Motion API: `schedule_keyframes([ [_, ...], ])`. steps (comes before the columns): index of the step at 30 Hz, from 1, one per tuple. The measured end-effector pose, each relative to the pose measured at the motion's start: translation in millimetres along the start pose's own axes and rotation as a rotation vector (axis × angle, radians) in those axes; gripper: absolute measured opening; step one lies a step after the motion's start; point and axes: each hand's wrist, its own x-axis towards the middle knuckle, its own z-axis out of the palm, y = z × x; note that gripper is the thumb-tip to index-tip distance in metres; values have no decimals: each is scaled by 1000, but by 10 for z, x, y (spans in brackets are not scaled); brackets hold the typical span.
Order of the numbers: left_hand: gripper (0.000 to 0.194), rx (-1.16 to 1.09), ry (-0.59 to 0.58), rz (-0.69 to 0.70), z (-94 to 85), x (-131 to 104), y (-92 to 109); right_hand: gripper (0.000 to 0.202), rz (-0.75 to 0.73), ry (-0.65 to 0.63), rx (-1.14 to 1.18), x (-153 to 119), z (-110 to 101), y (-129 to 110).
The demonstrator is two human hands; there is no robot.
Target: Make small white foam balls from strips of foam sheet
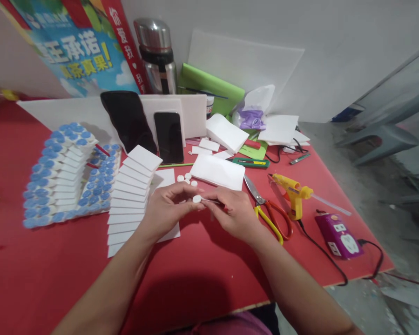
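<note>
Between my two hands, over the red table, is a small round white roll. My left hand pinches it between thumb and fingers. My right hand is closed on a thin white strip that runs to the roll. Several similar white rolls lie just beyond my fingers. Left of my left hand, white cards stand in a stepped fan on a white board. Farther left is a stepped white model edged with blue rolls.
Scissors, a yellow glue gun and a purple power box with cables lie right on the red table. Behind my hands are stacked white cards, a green cutter, two phones and a steel flask.
</note>
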Motion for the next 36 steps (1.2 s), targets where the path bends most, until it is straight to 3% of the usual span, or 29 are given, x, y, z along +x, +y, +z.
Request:
schedule_keyframes([
  [2, 18, 59, -8, 20, -22, 3, 17, 15, 56, 9, 27, 3, 13, -19],
  [4, 13, 96, 3, 43, -23, 1, 39, 12, 203, 4, 108, 7, 24, -39],
  [7, 9, 110, 15, 24, -2, -4, 66, 17, 478, -38, 356, 11, 33, -47],
  [9, 11, 94, 20, -14, 14, -7, 75, 22, 555, -64, 497, 7, 36, -41],
  [14, 14, 12, 17, -96, 37, -13, 75, 16, 493, -78, 511, -4, 14, -47],
  [21, 23, 65, -17, -94, 53, -28, 39, 16, 419, -124, 542, 20, -50, -60],
  [31, 14, 92, -23, 11, 26, -21, -10, 21, 443, 11, 486, 18, 16, -19],
  [36, 14, 139, -40, 116, -1, -13, 1, 39, 594, -50, 815, 95, -60, 11],
])
